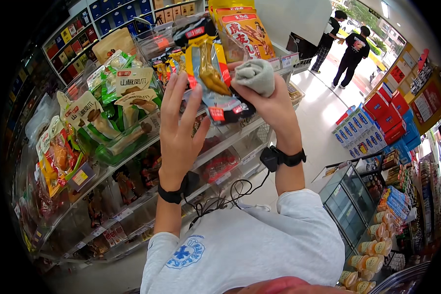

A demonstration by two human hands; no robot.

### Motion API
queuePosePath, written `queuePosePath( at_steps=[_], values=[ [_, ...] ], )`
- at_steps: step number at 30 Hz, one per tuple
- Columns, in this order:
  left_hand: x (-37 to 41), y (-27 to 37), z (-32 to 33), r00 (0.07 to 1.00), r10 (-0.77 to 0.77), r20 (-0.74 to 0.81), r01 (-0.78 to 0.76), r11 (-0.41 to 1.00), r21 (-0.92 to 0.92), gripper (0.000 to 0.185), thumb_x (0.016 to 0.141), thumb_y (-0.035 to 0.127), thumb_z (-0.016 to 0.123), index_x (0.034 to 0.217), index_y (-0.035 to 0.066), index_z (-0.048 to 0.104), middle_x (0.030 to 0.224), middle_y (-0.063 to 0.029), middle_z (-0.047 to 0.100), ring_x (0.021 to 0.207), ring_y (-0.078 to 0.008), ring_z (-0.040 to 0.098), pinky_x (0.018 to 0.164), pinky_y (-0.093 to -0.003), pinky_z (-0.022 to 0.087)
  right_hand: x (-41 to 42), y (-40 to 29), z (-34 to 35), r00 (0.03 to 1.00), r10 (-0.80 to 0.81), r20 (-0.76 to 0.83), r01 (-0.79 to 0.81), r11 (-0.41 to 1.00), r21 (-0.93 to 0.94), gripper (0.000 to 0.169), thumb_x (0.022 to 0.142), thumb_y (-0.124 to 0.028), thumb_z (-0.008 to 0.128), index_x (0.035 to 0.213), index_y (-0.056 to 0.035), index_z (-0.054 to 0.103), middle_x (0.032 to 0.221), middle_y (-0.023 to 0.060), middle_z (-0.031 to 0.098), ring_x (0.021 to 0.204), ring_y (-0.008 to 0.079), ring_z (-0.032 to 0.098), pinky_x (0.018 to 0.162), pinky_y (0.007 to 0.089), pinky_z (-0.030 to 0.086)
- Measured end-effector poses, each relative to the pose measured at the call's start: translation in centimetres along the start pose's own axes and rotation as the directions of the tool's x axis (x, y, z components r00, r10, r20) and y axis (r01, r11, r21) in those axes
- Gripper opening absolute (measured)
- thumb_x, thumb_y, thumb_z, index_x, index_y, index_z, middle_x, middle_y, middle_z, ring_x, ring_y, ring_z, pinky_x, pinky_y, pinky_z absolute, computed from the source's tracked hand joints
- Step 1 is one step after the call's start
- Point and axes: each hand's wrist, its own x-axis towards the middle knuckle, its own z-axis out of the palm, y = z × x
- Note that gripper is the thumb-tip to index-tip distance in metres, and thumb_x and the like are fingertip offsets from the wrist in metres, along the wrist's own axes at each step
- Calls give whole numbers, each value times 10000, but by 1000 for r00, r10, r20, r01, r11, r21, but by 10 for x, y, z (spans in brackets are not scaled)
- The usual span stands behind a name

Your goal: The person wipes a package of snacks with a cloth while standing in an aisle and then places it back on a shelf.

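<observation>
My right hand (277, 106) is closed around a rolled pale grey-green cloth (256, 76). It hovers over the top shelf's front edge, close to a clear-fronted snack packet (210, 70) with yellow, red and blue edges. I cannot tell whether it touches that packet. My left hand (179, 126) holds nothing, its fingers raised and spread. It is beside the same packet, in front of a bin of small wrapped snacks. Left of that hand, green and white pouches of chicken feet (132, 86) fill a clear bin (128, 141). Orange snack bags (244, 33) stand behind the cloth.
Lower shelf tiers (220, 165) hold more packets. A black cable (239, 189) hangs between my wristbands. Stacked drink cartons (360, 128) stand on the right, near a glass case (347, 205) and several cups (375, 246). Two people (352, 51) are near the doorway.
</observation>
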Motion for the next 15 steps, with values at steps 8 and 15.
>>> queuePosePath(
  at_steps=[8, 15],
  values=[
    [-47, 13, -51, 959, 173, 226, -117, 963, -241, 323, 737, 43, 755, 1058, 20, 738, 1076, -108, 708, 947, -297, 683, 778, -383, 563, -117, -7, 22, 877, 480, -22, -462, 855, 235, 375, 987, -197, 650, 1303, -18, 559, 1187, 89, 671, 1088, 172, 641, 988, 328, 500],
    [-87, 40, -42, 669, -604, 433, 725, 399, -562, 223, 954, 125, 692, 1109, -35, 699, 1016, -95, 729, 886, -161, 677, 809, -285, 511, -136, -1, 62, 882, 281, -377, -261, 960, 105, 534, 1048, -311, 556, 1488, -48, 403, 1350, 75, 552, 1218, 150, 533, 1042, 298, 428]
  ],
)
